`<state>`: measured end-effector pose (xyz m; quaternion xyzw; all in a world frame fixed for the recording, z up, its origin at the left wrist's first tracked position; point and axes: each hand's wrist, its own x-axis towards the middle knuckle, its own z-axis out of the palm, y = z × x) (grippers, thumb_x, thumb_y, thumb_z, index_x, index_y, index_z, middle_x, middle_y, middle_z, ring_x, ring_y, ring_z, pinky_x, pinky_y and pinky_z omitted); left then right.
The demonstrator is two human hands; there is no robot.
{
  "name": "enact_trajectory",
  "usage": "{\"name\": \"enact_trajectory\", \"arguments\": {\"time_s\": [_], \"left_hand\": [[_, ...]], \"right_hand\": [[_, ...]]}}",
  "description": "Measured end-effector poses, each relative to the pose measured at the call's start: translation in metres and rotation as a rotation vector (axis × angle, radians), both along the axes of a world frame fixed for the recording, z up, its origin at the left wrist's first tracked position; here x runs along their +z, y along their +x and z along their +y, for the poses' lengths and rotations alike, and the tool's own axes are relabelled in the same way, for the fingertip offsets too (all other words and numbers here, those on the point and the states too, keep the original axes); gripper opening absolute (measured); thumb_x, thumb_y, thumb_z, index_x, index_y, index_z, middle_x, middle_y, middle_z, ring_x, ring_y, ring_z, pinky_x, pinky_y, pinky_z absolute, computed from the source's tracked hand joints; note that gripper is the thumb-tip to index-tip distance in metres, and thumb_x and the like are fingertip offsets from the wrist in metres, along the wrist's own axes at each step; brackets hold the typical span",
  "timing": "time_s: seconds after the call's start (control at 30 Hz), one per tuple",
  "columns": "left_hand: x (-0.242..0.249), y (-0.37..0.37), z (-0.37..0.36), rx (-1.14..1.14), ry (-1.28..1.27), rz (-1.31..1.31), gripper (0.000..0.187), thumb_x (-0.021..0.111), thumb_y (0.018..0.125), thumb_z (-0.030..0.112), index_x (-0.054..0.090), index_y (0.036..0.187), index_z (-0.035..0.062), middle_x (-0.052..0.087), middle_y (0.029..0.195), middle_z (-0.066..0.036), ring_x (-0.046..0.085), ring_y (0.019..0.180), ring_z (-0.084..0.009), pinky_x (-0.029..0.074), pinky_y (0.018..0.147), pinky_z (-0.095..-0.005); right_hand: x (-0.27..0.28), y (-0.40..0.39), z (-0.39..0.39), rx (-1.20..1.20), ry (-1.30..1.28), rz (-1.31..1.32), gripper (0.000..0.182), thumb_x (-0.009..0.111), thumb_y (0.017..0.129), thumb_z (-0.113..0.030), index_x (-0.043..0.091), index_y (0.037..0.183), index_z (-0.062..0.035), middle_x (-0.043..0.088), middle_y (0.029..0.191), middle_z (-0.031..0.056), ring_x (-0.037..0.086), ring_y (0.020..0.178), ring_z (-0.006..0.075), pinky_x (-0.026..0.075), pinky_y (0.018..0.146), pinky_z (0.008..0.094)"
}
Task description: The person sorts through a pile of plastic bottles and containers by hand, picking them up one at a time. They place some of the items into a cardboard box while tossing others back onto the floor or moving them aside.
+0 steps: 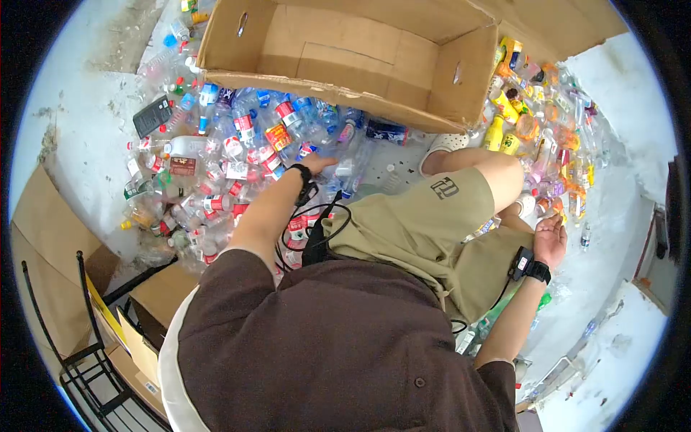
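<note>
My left hand [317, 163] reaches down into a heap of clear plastic bottles [277, 137], many with red or blue labels. It is beside a bottle with a blue and red label [307, 150]; one stretched finger shows, the others are partly hidden, and no firm grip is visible. Out to the right, my right hand [551, 241] is turned palm up beside my knee, its fingers loosely bent with nothing visible in them. Close to it lie bottles with orange and yellow parts [574, 196]. A dark-labelled bottle [386, 132] rests below the carton's edge.
A large open cardboard box [353, 43] stands ahead of me, bottles along its near side. Yellow bottles [494, 133] lie at its right. My shoe [450, 142] is by its near corner. Behind on the left are a black metal rack [93, 360] and cardboard sheets [54, 266].
</note>
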<state>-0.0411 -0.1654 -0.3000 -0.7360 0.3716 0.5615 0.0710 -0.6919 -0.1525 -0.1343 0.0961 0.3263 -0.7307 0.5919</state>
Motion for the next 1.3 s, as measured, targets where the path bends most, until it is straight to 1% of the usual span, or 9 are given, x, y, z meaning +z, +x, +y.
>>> {"name": "enact_trajectory", "arguments": {"time_s": [0.13, 0.23, 0.67, 0.73, 0.83, 0.9, 1.0, 1.17, 1.3], "left_hand": [[-0.011, -0.039, -0.006, -0.078, -0.083, -0.061, 0.092, 0.061, 0.059, 0.071, 0.06, 0.092, -0.0146, 0.061, 0.096, -0.027, 0.062, 0.088, -0.0332, 0.047, 0.076, -0.0386], [-0.015, -0.06, -0.011, -0.099, -0.038, -0.083, 0.103, 0.062, 0.059, 0.069, 0.048, 0.115, -0.0163, 0.054, 0.113, -0.032, 0.055, 0.106, -0.038, 0.044, 0.09, -0.0381], [-0.015, -0.068, -0.017, -0.136, -0.113, -0.037, 0.105, 0.06, 0.062, 0.069, 0.043, 0.12, -0.0165, 0.05, 0.119, -0.032, 0.05, 0.113, -0.0373, 0.039, 0.096, -0.0373], [0.046, -0.067, -0.034, -0.331, 0.089, 0.081, 0.097, 0.058, 0.066, 0.068, 0.049, 0.114, -0.0167, 0.049, 0.119, -0.034, 0.051, 0.113, -0.0362, 0.041, 0.092, -0.0388], [0.085, -0.048, -0.022, -0.4, -0.274, 0.206, 0.088, 0.061, 0.074, 0.051, 0.033, 0.13, -0.0125, 0.041, 0.131, -0.029, 0.04, 0.123, -0.0357, 0.032, 0.102, -0.0397], [0.108, -0.018, -0.027, -0.401, -0.168, 0.282, 0.08, 0.063, 0.077, 0.04, 0.032, 0.132, -0.0107, 0.038, 0.134, -0.027, 0.036, 0.127, -0.0332, 0.029, 0.104, -0.0383], [0.201, -0.036, -0.032, -0.32, -0.253, 0.329, 0.062, 0.059, 0.08, 0.028, 0.039, 0.131, -0.0013, 0.049, 0.121, -0.013, 0.047, 0.108, -0.0227, 0.035, 0.095, -0.0337], [0.288, -0.125, -0.041, -0.277, -0.445, 0.582, 0.055, 0.057, 0.078, 0.016, 0.041, 0.127, -0.0019, 0.05, 0.118, -0.012, 0.047, 0.107, -0.0219, 0.037, 0.094, -0.0337], [0.313, -0.24, -0.05, -0.748, -0.533, 0.645, 0.055, 0.051, 0.073, 0.006, 0.04, 0.127, -0.0009, 0.05, 0.119, -0.013, 0.048, 0.109, -0.0229, 0.035, 0.097, -0.0337]], "right_hand": [[0.0, -0.005, 0.006, 0.06, -0.013, 0.076, 0.029, 0.047, 0.089, -0.015, 0.049, 0.113, 0.0015, 0.056, 0.115, 0.014, 0.051, 0.103, 0.0233, 0.039, 0.086, 0.0386], [-0.001, -0.008, 0.009, 0.076, -0.043, 0.07, 0.031, 0.045, 0.09, -0.016, 0.048, 0.116, 0.0007, 0.055, 0.118, 0.014, 0.05, 0.107, 0.024, 0.039, 0.089, 0.0403], [0.0, -0.008, 0.02, 0.016, -0.066, 0.015, 0.029, 0.053, 0.086, -0.013, 0.053, 0.113, -0.0012, 0.056, 0.117, 0.0128, 0.05, 0.107, 0.0239, 0.038, 0.09, 0.0406], [-0.009, -0.022, 0.03, 0.021, -0.108, 0.099, 0.029, 0.047, 0.089, -0.015, 0.055, 0.112, 0.0, 0.058, 0.116, 0.0125, 0.049, 0.109, 0.022, 0.037, 0.091, 0.0386], [0.028, 0.014, 0.043, 0.092, -0.225, 0.131, 0.029, 0.056, 0.084, -0.012, 0.056, 0.112, -0.0029, 0.062, 0.106, 0.0084, 0.056, 0.095, 0.0191, 0.041, 0.083, 0.031], [0.058, 0.048, 0.053, -0.002, -0.13, 0.163, 0.021, 0.054, 0.086, -0.018, 0.059, 0.101, -0.0042, 0.062, 0.092, 0.0062, 0.056, 0.082, 0.018, 0.044, 0.074, 0.0322], [0.085, 0.097, 0.067, -0.018, -0.283, 0.004, 0.02, 0.054, 0.086, -0.016, 0.056, 0.104, -0.0058, 0.063, 0.096, 0.0092, 0.059, 0.081, 0.0187, 0.048, 0.072, 0.0316], [0.103, 0.177, 0.093, 0.242, -0.204, 0.295, 0.037, 0.059, 0.087, -0.021, 0.048, 0.12, -0.0076, 0.056, 0.115, 0.0088, 0.055, 0.105, 0.0184, 0.046, 0.087, 0.0336], [0.104, 0.218, 0.091, 0.343, -0.245, 0.462, 0.06, 0.066, 0.083, -0.023, 0.036, 0.131, -0.0057, 0.048, 0.123, 0.01, 0.047, 0.112, 0.0177, 0.039, 0.094, 0.035]]}}
